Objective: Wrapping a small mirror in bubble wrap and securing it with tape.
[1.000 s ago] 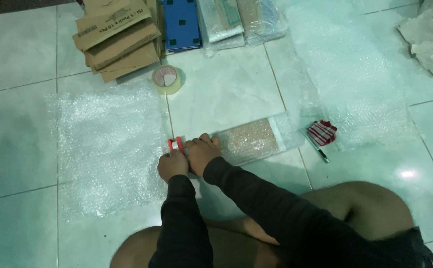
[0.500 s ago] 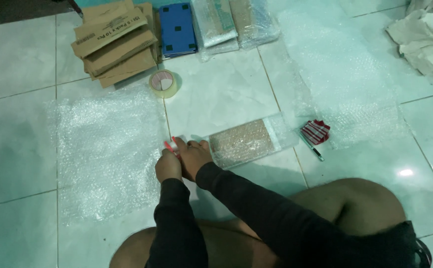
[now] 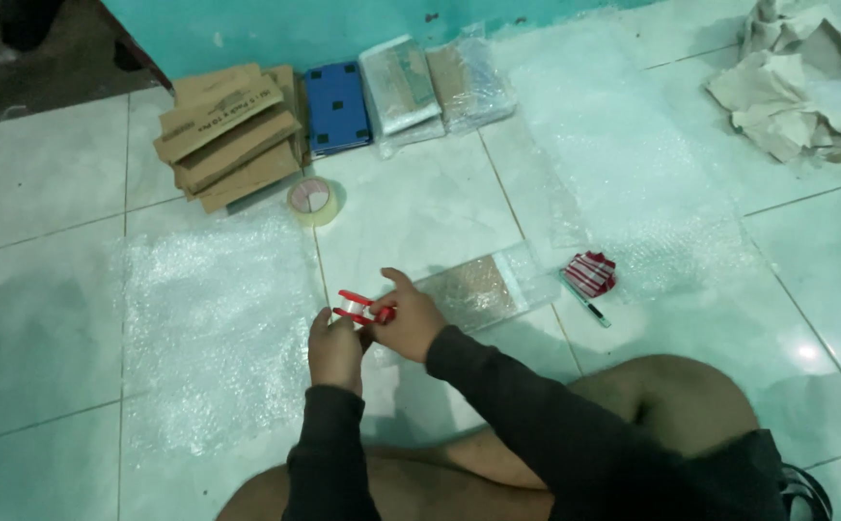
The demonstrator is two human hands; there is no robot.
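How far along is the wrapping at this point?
Done: two bubble-wrapped packages lie by the wall, and a flat item on the floor is already in bubble wrap. In hand: both hands, left hand and right hand, hold a red tape dispenser beside it. Left: a blue item and cardboard boxes look unwrapped.

Tape roll lies before boxes, left of pen.

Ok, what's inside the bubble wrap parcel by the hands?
Inside the bubble wrap parcel lies something flat, brownish; the wrap blurs its details. The right hand covers its near end.
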